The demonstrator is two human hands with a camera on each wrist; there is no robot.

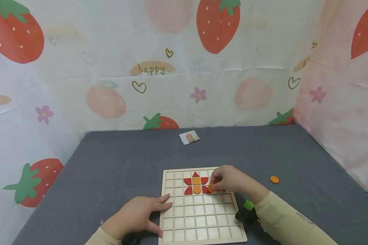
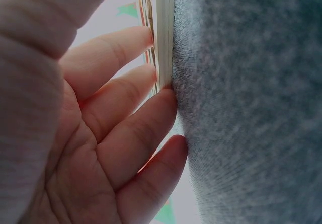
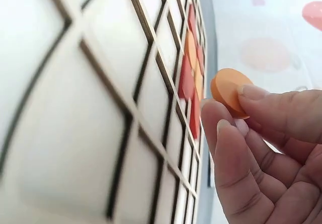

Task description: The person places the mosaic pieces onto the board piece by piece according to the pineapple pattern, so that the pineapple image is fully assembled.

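Note:
A wooden grid board (image 1: 190, 217) lies on the grey cloth, with red pieces (image 1: 188, 190) round an orange square (image 1: 196, 181) and an orange disc (image 1: 197, 190) in its upper cells. Between thumb and fingertips, my right hand (image 1: 228, 180) pinches another orange disc (image 3: 231, 90) just over the board, beside the red pieces. My left hand (image 1: 141, 214) rests at the board's left edge, its fingers loosely extended. In the left wrist view, the fingertips (image 2: 168, 100) touch the side of the board (image 2: 164, 38).
A loose orange disc (image 1: 274, 179) lies on the cloth to the right of the board. Farther back is a small card (image 1: 189, 137) printed with a coloured pattern. A green block (image 1: 248, 205) shows by my right wrist. Printed curtains (image 1: 184, 85) stand behind the table.

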